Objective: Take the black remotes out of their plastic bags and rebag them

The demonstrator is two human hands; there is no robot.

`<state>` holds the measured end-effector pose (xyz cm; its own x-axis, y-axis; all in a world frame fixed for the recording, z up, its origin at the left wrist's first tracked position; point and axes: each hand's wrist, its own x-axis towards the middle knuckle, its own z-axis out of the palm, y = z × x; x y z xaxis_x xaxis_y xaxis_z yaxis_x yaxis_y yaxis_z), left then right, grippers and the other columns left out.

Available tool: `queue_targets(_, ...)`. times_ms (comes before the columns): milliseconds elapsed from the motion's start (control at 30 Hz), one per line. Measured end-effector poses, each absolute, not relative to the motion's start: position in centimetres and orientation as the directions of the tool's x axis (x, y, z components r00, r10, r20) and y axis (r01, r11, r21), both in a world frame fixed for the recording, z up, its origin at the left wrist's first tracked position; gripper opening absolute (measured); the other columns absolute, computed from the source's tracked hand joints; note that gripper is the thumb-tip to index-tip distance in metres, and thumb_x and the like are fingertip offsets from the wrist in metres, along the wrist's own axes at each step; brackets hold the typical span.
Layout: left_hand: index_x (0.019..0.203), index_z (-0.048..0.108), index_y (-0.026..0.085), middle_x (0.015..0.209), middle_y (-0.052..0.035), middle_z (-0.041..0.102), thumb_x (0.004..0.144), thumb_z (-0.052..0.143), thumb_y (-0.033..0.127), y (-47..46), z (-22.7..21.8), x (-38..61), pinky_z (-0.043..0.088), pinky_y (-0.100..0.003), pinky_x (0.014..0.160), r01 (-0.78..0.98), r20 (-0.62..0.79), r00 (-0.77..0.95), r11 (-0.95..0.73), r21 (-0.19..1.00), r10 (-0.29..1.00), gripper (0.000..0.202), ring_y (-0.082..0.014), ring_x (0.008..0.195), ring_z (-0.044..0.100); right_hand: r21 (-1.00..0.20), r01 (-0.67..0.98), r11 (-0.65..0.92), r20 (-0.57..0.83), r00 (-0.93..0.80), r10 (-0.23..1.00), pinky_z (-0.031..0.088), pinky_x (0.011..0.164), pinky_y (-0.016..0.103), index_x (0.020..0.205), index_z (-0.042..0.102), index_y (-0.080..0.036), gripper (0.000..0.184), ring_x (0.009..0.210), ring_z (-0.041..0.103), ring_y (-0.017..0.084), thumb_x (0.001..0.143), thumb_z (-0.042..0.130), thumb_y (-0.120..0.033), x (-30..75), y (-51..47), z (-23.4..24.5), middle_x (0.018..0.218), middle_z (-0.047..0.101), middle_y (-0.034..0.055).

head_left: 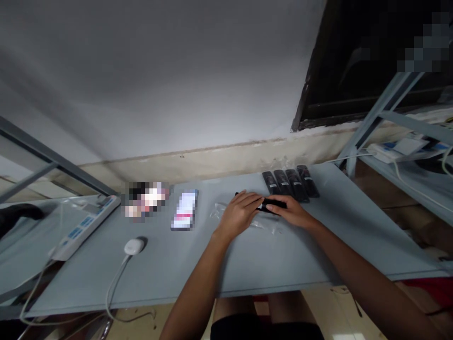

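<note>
Both my hands meet over a slim black remote-like device [274, 204] lying on the pale grey table [198, 264]. My left hand [240, 210] covers its left end, fingers curled over it. My right hand [292, 210] grips its right end. A clear plastic bag [264, 225] lies flat under and beside the hands. Just behind them, several more black devices in clear bags [290, 183] lie side by side near the wall.
A phone [185, 210] and a blurred object [145, 200] lie to the left. A white charger with cable [133, 246] sits near the front left, beside a power strip [85, 226]. Metal shelving [399, 137] with boxes stands at the right.
</note>
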<state>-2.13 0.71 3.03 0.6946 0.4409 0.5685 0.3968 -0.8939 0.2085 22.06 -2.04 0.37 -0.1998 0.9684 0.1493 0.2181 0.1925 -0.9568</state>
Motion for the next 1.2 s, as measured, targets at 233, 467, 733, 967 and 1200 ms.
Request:
queue_targets(233, 0.117, 0.074, 0.023, 0.118, -0.0089, 0.076, 0.093, 0.073, 0.044, -0.6, 5.8, -2.5, 0.051, -0.043, 0.102, 0.428, 0.546, 0.633, -0.836, 0.344, 0.549, 0.032, -0.0248, 0.111, 0.070, -0.974, -0.225, 0.022, 0.014, 0.036, 0.999, 0.052, 0.076, 0.033, 0.082, 0.067, -0.023, 0.033, 0.080, 0.071, 0.021, 0.072, 0.087, -0.047, 23.6, -1.3, 0.2, 0.084, 0.077, 0.0010)
queue_targets(467, 0.135, 0.068, 0.025, 0.134, -0.0083, 0.072, 0.076, 0.090, 0.045, -0.3, 5.0, -3.1, 0.047, -0.047, 0.110, 0.502, 0.093, 0.803, -0.753, 0.426, 0.589, 0.066, -0.0323, 0.124, 0.067, -0.965, -0.258, 0.051, 0.010, 0.156, 0.988, 0.048, 0.060, 0.028, 0.108, 0.063, -0.027, 0.052, 0.077, 0.070, 0.021, 0.066, 0.088, -0.043, 23.4, -0.8, -0.1, 0.091, 0.077, 0.0013)
queue_targets(733, 0.132, 0.072, 0.026, 0.123, -0.0086, 0.076, 0.090, 0.076, 0.040, 0.0, 5.0, -3.6, 0.051, -0.045, 0.102, 0.606, 0.035, 0.746, -0.700, 0.379, 0.665, 0.044, -0.0320, 0.115, 0.070, -0.983, -0.139, 0.124, 0.099, 0.173, 0.980, 0.061, 0.087, 0.040, 0.168, 0.002, -0.043, 0.132, 0.095, 0.073, 0.021, 0.070, 0.090, -0.035, 22.8, -2.5, -0.5, 0.148, 0.060, 0.0088)
queue_targets(967, 0.134, 0.070, 0.022, 0.120, -0.0098, 0.076, 0.094, 0.070, 0.038, 0.0, 6.1, -3.4, 0.052, -0.043, 0.100, 0.622, -0.006, 0.743, -0.687, 0.377, 0.669, 0.043, -0.0311, 0.112, 0.070, -0.984, -0.155, 0.091, 0.040, 0.302, 0.952, 0.065, 0.085, 0.044, 0.167, -0.007, -0.044, 0.140, 0.096, 0.074, 0.023, 0.068, 0.093, -0.037, 23.5, -6.9, -0.8, 0.156, 0.052, 0.0118)
queue_targets(1200, 0.138, 0.066, 0.028, 0.119, -0.0043, 0.076, 0.090, 0.071, 0.034, -1.9, 7.4, -2.4, 0.054, -0.037, 0.094, 0.583, -0.025, 0.767, -0.682, 0.442, 0.641, 0.048, -0.0268, 0.108, 0.072, -0.991, -0.105, 0.080, 0.026, 0.439, 0.898, 0.063, 0.093, 0.049, 0.167, 0.007, -0.036, 0.129, 0.093, 0.075, 0.024, 0.070, 0.092, -0.041, 22.6, -8.7, 0.0, 0.144, 0.059, 0.0130)
